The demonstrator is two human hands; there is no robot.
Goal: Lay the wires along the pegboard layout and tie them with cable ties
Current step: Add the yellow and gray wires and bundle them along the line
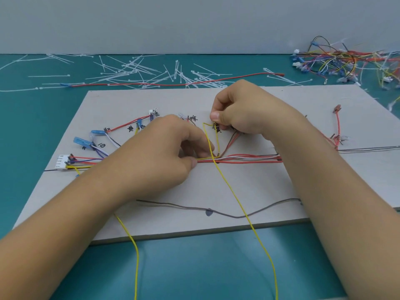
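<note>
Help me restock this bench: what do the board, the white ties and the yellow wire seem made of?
Board: probably matte grey-beige fibreboard or cardboard; dull flat face, thin edge. Cable ties: likely translucent white nylon-type plastic; thin stiff strips. Yellow wire: smooth, flexible plastic insulation, apparently; core unseen.

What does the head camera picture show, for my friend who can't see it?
Two hands work on a grey board: the right hand pinches a looped yellow wire, while the left hand pinches the wire bundle running across it. White cable ties lie scattered on the teal table behind.
</note>
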